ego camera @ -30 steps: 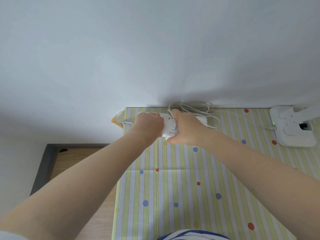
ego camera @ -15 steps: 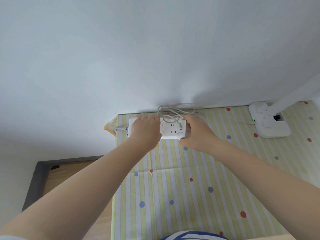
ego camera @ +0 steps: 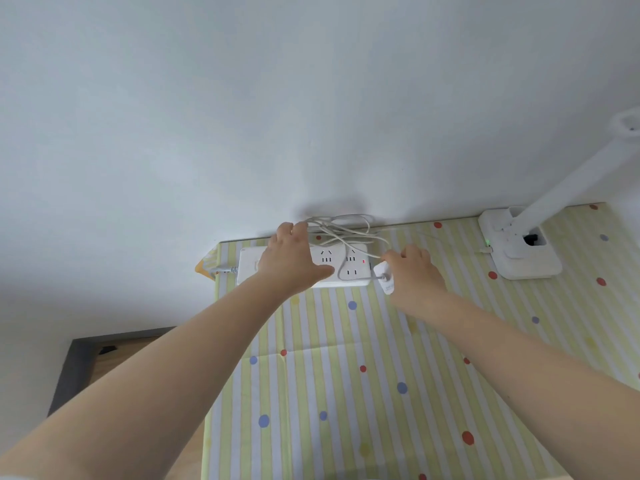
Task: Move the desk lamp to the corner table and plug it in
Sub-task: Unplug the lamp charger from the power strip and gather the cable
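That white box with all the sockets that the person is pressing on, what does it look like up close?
The power strip is a long, flat, white plastic block lying on the striped, dotted tablecloth near the wall, at the table's back left corner. Its top shows several sockets and a small red light towards its right end. A grey cord leaves its left end. The left hand lies flat on it, covering its left half. A loose white cable drapes across it, and the right hand holds a small white adapter at its right end.

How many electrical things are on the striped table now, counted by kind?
Power strip: 1
Plug adapter, in the right hand: 1
Desk lamp: 1
White cable bundle: 1
Total: 4
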